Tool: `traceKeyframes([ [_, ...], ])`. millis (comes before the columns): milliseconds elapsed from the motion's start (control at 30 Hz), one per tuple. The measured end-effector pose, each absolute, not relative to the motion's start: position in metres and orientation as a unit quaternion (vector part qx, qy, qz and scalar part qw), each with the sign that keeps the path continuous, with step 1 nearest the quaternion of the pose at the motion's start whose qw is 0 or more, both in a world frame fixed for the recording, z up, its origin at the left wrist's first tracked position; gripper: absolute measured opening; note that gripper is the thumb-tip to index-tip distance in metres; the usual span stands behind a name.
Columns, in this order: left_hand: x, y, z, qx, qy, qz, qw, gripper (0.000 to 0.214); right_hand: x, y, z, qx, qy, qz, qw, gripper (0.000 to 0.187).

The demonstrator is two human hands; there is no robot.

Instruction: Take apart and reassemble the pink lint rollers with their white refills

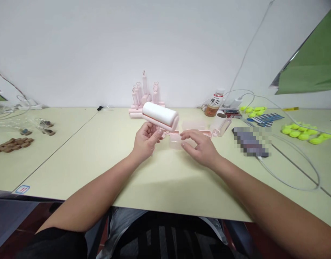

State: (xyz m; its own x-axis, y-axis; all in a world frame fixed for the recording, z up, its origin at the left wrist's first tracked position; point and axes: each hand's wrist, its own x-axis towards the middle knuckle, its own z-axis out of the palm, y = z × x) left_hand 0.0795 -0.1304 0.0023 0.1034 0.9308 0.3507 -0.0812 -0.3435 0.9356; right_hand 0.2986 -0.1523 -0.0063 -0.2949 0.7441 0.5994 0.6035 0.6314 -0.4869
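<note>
My left hand [146,140] is closed round the pink handle of a lint roller [160,116], whose white roll is lifted a little above the table and lies across my view. My right hand [200,147] rests just to its right with fingers spread, touching a clear plastic cover [176,141] that lies on the table. Nothing is gripped in the right hand.
Several pink roller handles [145,95] stand at the back by the wall. To the right are a drink bottle [214,102], a white roll [219,121], a phone [250,142] on a white cable [294,183], and yellow-green round pieces [302,133]. Brown pieces [13,144] lie far left.
</note>
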Motion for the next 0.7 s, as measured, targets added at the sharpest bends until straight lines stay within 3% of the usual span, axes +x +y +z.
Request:
traceKeyframes([
  [167, 0.077, -0.128, -0.002, 0.692, 0.369, 0.488, 0.383, 0.032, 0.314, -0.132, -0.021, -0.525, -0.803, 0.082, 0.270, 0.046],
  [333, 0.077, -0.133, -0.003, 0.754, 0.353, 0.433, 0.344, 0.027, 0.312, -0.136, -0.020, -0.505, -0.818, 0.124, 0.247, 0.045],
  [400, 0.076, -0.133, -0.002, 0.759, 0.352, 0.431, 0.337, 0.029, 0.312, -0.139, -0.012, -0.530, -0.795, 0.116, 0.273, 0.046],
  [500, 0.074, -0.131, -0.001, 0.759, 0.356, 0.433, 0.330, 0.029, 0.312, -0.143, 0.001, -0.570, -0.720, 0.114, 0.380, 0.049],
  [600, 0.073, -0.129, -0.002, 0.757, 0.358, 0.434, 0.330, 0.029, 0.310, -0.146, 0.009, -0.540, -0.628, 0.232, 0.510, 0.041],
  [700, 0.073, -0.129, -0.002, 0.763, 0.361, 0.426, 0.327, 0.031, 0.306, -0.148, 0.009, -0.475, -0.553, 0.374, 0.573, 0.036],
])
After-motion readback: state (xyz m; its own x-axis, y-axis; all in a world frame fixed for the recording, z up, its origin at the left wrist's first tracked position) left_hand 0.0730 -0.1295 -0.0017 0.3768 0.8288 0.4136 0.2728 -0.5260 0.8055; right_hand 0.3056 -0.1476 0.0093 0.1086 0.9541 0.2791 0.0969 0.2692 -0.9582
